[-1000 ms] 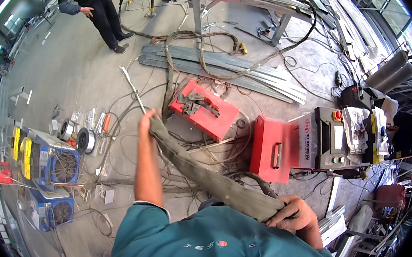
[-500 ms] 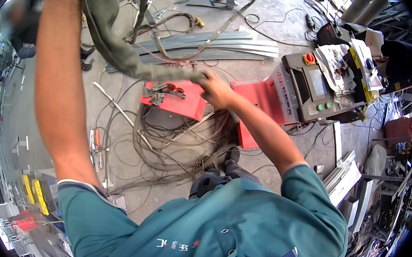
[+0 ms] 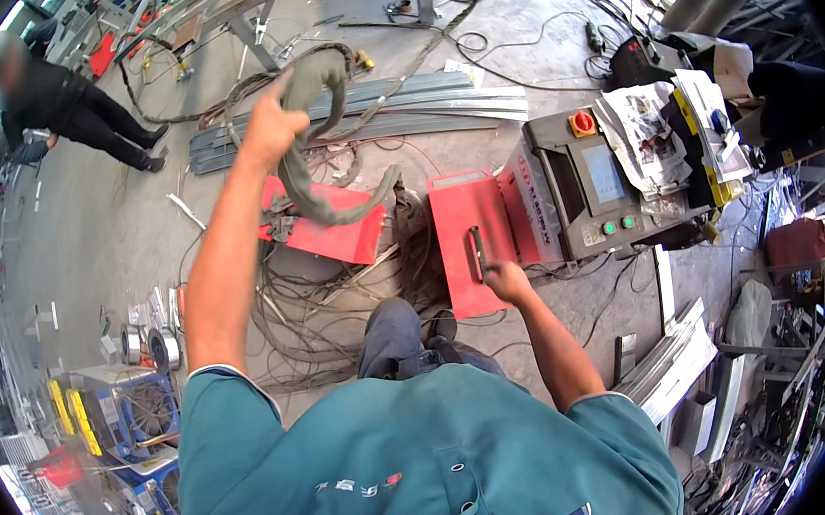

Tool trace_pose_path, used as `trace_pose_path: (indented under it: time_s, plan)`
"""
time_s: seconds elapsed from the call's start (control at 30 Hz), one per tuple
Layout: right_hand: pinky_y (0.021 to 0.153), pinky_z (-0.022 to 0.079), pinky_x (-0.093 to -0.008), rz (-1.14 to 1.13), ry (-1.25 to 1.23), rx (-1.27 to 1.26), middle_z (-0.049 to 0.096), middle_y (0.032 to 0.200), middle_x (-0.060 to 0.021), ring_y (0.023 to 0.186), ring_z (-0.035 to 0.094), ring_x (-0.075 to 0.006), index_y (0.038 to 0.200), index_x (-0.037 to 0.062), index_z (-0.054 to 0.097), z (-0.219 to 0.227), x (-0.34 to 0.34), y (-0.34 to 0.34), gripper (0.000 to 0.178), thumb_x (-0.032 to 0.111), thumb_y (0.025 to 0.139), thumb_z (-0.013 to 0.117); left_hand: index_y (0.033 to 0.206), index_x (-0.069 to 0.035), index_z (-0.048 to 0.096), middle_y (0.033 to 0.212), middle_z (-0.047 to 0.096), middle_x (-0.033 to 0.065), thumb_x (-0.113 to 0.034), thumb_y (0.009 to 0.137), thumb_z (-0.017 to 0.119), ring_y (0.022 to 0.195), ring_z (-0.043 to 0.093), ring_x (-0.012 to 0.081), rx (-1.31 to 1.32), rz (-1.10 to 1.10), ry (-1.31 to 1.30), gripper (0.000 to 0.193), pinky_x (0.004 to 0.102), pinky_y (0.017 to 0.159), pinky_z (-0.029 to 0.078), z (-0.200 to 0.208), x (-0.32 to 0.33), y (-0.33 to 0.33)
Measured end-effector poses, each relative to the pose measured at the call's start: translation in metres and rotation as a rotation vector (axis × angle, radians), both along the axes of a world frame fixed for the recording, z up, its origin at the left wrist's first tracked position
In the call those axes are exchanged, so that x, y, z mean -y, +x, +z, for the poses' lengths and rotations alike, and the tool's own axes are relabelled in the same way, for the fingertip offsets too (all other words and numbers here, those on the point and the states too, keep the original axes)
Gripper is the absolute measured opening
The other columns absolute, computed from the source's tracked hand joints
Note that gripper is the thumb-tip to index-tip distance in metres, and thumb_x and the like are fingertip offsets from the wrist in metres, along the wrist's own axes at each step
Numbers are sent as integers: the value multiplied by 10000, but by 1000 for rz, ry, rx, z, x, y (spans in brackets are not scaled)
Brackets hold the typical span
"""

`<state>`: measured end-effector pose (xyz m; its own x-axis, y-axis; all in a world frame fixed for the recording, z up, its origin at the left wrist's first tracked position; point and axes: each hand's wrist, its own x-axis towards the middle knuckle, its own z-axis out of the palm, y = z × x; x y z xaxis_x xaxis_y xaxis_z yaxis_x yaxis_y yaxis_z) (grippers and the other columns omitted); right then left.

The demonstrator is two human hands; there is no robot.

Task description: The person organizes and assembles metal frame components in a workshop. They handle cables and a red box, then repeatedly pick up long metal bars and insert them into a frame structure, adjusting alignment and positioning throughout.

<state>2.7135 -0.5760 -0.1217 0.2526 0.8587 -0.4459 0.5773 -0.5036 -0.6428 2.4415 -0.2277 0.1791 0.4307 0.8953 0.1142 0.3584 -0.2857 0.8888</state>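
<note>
A thick olive-green sheathed cable (image 3: 299, 184) hangs in a loop from my left hand (image 3: 273, 129), whose fingers are closed round it. Its lower part curves over a red panel (image 3: 345, 236) that lies tilted above tangled cables, with a grey clamp-like piece (image 3: 278, 219) at its left edge. My right hand (image 3: 508, 284) is closed at the lower end of a black handle (image 3: 477, 251) on a red metal cover (image 3: 462, 297). This cover adjoins a machine with a control panel (image 3: 581, 189).
Tangled cables (image 3: 298, 315) lie on the floor around my legs. Beyond them are long grey metal strips (image 3: 417, 106) and a steel frame (image 3: 254, 38). A person in dark clothes (image 3: 64, 103) stands at the far left. Metal profiles (image 3: 665, 362) lie at the right.
My right hand has let go of the cable and moved down to the cover's handle. My left hand has lowered with the cable, whose free end now hangs in a curve.
</note>
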Motion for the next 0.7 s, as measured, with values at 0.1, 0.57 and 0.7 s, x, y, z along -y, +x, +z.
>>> trace_pose_path:
  time_s: [0.1, 0.57, 0.7]
  plan:
    - [943, 511, -401, -227, -126, -75, 704, 1095, -215, 1067, 673, -343, 1151, 7, 692, -39, 89, 14, 416, 197, 785, 639, 1413, 19, 491, 965, 654, 30, -14, 660, 622, 793, 596, 113, 6, 110, -126, 765, 257, 697, 488, -68, 6, -19]
    - [486, 442, -293, -843, -270, -384, 646, 785, -83, 590, 571, -151, 1278, -22, 611, -121, 120, 33, 467, 70, 822, 648, 1443, 46, 441, 1161, 623, 60, 45, 700, 588, 958, 593, 127, 275, -19, 41, 757, 232, 850, 470, -21, -122, 66]
    - [579, 485, -282, -921, -227, -528, 671, 889, -94, 748, 629, -163, 1298, -46, 586, -96, 23, 32, 483, 117, 849, 658, 1453, 33, 435, 1168, 619, 65, 30, 693, 597, 936, 595, 130, 118, 1, 48, 777, 246, 818, 481, -34, -178, 102]
